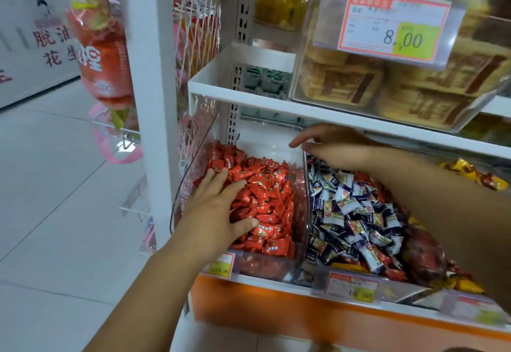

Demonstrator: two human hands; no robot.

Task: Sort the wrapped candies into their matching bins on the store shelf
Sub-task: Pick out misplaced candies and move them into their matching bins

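Left hand [218, 207], forearm closest to cam, lies palm-down on red candies [265, 194] heaped in left clear bin [177, 199] on orange-fronted lower shelf [304, 315]; grip spread, fingers flat, nothing pinched. Right hand [331, 147] is at the back by the wall btwn bins, above blue-and-white candies [351, 213] in right bin [431, 293], some red ones mixed in; can't tell if its grip pinches anything. Upper shelf [276, 105] carries clear box of cakes [387, 88] w/ 8.00 price tag [392, 25]. Tiled floor [55, 213] to left.
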